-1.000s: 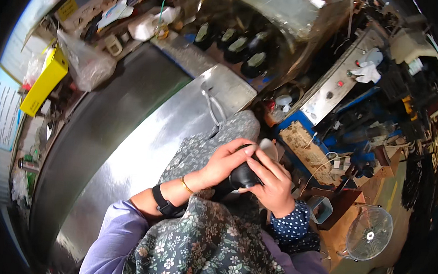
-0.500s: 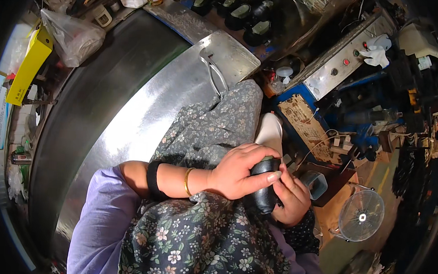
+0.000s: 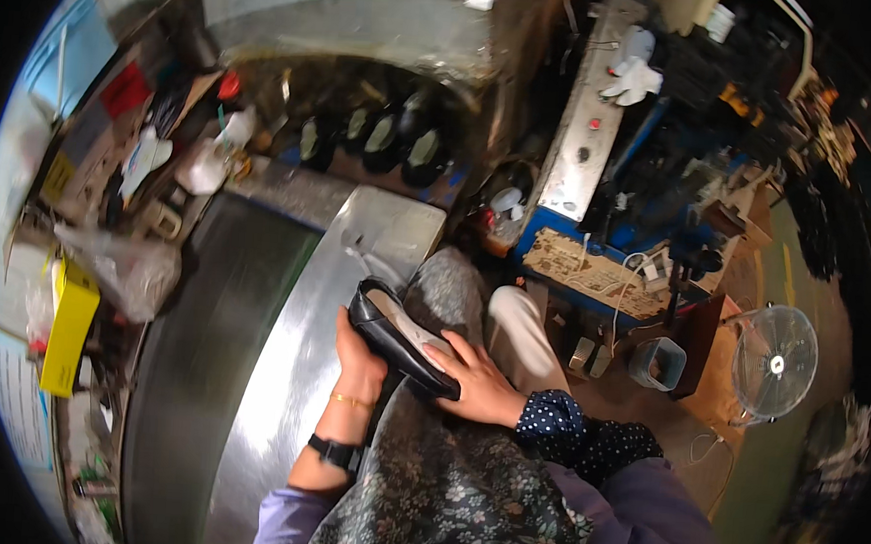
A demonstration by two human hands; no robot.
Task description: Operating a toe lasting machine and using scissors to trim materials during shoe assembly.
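Note:
A black leather shoe (image 3: 391, 341), its pale lining showing through the opening, is held in both hands above my lap. It lies slantwise with the opening turned up. My left hand (image 3: 358, 363) grips its left side from below; most of those fingers are hidden behind it. Around the lower right end, my right hand (image 3: 484, 383) is closed, with fingertips reaching over the rim. Metal pliers (image 3: 381, 267), blurred, lie on the steel worktop (image 3: 281, 347) just beyond the shoe.
A dark conveyor belt (image 3: 184, 386) curves past on the left. Several black shoes (image 3: 378, 147) stand at the back. Right of me are a control panel (image 3: 584, 131) with white gloves (image 3: 632, 80), a plastic bin (image 3: 657, 363) and a round fan (image 3: 774, 363). A yellow box (image 3: 70, 329) stands far left.
Both hands have carried the shoe left and away from my body, turning its opening up. My right hand has moved onto its lower right end. The whole view has shifted.

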